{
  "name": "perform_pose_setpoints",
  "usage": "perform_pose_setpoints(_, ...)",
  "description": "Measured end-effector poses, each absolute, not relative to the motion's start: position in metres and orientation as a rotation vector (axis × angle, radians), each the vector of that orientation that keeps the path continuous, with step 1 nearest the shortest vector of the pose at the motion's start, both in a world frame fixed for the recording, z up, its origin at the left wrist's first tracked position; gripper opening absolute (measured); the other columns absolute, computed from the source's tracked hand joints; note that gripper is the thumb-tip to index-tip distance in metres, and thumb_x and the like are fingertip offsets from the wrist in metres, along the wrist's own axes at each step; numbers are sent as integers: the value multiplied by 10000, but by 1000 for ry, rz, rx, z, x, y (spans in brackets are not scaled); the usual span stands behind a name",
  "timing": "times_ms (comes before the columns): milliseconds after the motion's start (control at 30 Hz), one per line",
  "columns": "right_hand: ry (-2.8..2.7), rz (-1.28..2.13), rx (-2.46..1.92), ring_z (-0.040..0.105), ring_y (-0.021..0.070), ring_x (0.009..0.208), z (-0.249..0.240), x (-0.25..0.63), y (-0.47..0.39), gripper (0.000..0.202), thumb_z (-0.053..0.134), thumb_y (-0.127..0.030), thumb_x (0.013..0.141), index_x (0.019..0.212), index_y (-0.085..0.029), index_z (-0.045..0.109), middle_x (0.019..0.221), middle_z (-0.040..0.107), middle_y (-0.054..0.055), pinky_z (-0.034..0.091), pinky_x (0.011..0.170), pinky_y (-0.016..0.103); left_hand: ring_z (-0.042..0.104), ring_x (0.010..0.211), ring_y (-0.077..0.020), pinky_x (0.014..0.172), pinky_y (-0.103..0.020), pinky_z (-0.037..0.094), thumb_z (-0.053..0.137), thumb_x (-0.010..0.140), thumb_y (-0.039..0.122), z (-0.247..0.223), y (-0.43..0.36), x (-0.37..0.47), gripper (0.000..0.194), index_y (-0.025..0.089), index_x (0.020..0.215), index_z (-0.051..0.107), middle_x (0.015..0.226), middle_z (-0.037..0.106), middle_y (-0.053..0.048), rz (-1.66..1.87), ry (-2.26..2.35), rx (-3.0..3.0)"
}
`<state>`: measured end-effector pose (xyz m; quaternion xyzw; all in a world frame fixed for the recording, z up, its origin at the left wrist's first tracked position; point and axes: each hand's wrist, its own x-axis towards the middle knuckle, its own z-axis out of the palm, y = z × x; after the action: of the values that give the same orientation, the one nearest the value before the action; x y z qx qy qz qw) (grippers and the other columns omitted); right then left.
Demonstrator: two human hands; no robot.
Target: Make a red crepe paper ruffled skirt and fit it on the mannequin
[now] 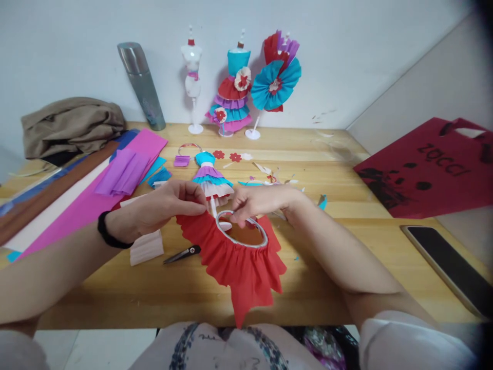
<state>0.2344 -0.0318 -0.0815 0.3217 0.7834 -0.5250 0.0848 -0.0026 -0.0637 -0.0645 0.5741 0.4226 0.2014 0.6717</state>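
Strips of red crepe paper [242,267] hang in gathered folds from a thin whitish ring [248,243], held up above the table. My left hand [165,205] pinches the upper left end of the red crepe paper between thumb and fingers. With its fingers closed at the far rim, my right hand [262,200] grips the ring; its fingertips are partly inside the hoop. Just behind both hands stands a small dress form [206,172] in blue, purple and white ruffles, its foot partly hidden by the ring. Black-handled scissors [183,254] lie left of the red paper.
Folded crepe paper sheets [131,169] and a brown cloth [73,126] lie at left. A flask [142,87] and several mannequins [233,97] line the wall. Paper flowers [234,157] and scraps lie mid-table. A red bag [427,169] and a phone [447,267] are at right.
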Motion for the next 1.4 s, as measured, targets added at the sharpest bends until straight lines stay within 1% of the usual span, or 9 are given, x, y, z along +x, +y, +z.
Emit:
perform_pose_setpoints(167,2267,-1407,946,437,93,497,-84,231,-31,214,596,-278,731,556,-156,579,495,482,-39,311,493,246,531,571,-99,536,-214,384,816,653,265,-75,-72,-13,224,143,723,642,647,608,11,446,1030,1122)
perform_pose_setpoints(333,2202,-1380,1005,424,90,494,-85,238,-36,212,548,-242,785,587,-169,522,501,446,-54,319,504,251,544,590,-100,547,-214,371,838,647,275,-80,-81,-15,257,140,746,642,678,629,6,484,1018,1019)
perform_pose_setpoints(500,2196,-1365,1014,398,90,490,-95,244,-33,294,552,-281,825,561,-181,469,497,431,-54,296,500,254,530,583,-91,542,-215,367,836,665,251,-80,-87,-14,224,146,733,650,668,622,14,492,948,955)
perform_pose_setpoints(700,2172,-1404,1025,389,92,466,-107,247,-28,318,527,-311,863,576,-186,467,484,431,-49,297,486,255,521,557,-88,523,-216,366,827,676,232,-77,-85,-17,207,143,738,650,658,616,15,506,926,933)
perform_pose_setpoints(900,2230,-1390,1065,394,83,496,-106,254,-29,283,531,-287,854,599,-184,467,519,441,-49,289,507,252,536,548,-87,513,-203,375,838,680,240,-75,-83,-23,222,140,729,645,647,628,11,493,953,946)
perform_pose_setpoints(1000,2221,-1346,1075,391,83,486,-103,255,-30,291,551,-309,849,598,-180,481,509,439,-52,282,503,250,536,556,-84,519,-199,392,845,666,239,-80,-83,-24,231,140,739,649,657,624,15,511,963,958)
perform_pose_setpoints(1167,2195,-1224,1089,406,99,482,-100,254,-32,333,590,-363,843,578,-182,500,501,457,-43,272,502,262,519,567,-81,521,-195,385,837,657,231,-88,-84,-19,222,134,724,649,654,603,14,506,964,972)
perform_pose_setpoints(1300,2265,-935,1140,457,132,527,-99,247,-39,380,612,-402,843,548,-188,505,522,498,-4,287,541,293,497,551,-74,514,-196,362,834,647,222,-89,-84,-16,217,131,701,645,637,589,18,481,934,957)
perform_pose_setpoints(1400,2281,-755,1224,508,180,573,-96,239,-46,407,625,-419,845,531,-199,489,513,469,28,302,575,325,500,547,-74,518,-202,360,828,671,227,-90,-84,-17,204,133,706,650,636,593,17,466,911,954)
